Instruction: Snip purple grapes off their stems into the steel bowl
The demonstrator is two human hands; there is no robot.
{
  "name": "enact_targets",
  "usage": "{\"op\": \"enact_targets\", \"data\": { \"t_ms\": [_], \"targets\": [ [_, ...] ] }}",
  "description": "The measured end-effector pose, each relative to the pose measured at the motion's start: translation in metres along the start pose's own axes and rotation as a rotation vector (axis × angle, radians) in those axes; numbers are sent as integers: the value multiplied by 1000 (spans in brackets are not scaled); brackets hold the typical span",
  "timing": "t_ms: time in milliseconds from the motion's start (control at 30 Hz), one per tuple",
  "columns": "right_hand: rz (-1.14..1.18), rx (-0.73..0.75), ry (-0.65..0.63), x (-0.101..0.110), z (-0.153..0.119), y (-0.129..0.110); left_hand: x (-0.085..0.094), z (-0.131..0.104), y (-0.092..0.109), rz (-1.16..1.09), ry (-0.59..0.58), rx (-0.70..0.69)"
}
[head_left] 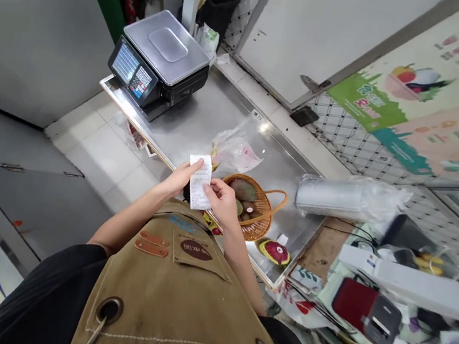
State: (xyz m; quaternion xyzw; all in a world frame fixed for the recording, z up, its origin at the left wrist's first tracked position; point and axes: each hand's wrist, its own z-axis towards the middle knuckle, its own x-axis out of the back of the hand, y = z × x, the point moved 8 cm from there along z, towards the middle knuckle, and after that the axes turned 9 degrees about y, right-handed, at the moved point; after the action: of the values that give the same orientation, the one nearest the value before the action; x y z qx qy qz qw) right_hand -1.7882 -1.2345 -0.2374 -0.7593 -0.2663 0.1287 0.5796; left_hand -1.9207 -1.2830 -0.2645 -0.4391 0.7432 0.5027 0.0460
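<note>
You're holding a printed paper slip (198, 183) in front of your apron (185, 310), over the near edge of the surface (223, 98). Print side is facing up at you; text is too small to read.

Left hand (179, 178) is clamping the slip's upper left, thumb lying on top. Right hand (225, 201) is pinching the right edge lower down, thumb on the print. Both hands are closing on the same slip, fingers mostly hiding under or behind it.

Just beyond your right hand, a wicker basket (259, 232) is sitting on the surface, handle arching up on its right. It's holding several dark green-brown rounded items (243, 190); can't tell exactly what they are. A crumpled clear plastic bag (239, 151) is lying just behind the basket. A red round item in yellow wrap (278, 252) is resting near the surface's right front corner.

Further out: a weighing scale (166, 48) is standing at the surface's left end, its display facing you. A plastic-wrapped roll (330, 197) is lying at the right end. Past that, a dark handheld device (382, 321) is lying among clutter. A poster (416, 91) is hanging on the tiled wall.
</note>
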Motion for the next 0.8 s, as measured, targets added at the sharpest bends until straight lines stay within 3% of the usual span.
{"op": "enact_targets", "data": {
  "t_ms": [133,333,500,633,800],
  "targets": [
    [111,-27,121,14,14,16,-18,4,3,-60,-5,-10],
    [193,-214,-174,-6,13,38,-30,11,-10,-18,96,-51],
    [267,-241,-201,-6,18,45,-32,21,-13,42,149,-87],
    [357,-246,-157,5,30,56,-26,24,-1,109,187,-211],
    [475,-242,-38,51,42,67,3,23,18,265,325,-499]
  ]
}}
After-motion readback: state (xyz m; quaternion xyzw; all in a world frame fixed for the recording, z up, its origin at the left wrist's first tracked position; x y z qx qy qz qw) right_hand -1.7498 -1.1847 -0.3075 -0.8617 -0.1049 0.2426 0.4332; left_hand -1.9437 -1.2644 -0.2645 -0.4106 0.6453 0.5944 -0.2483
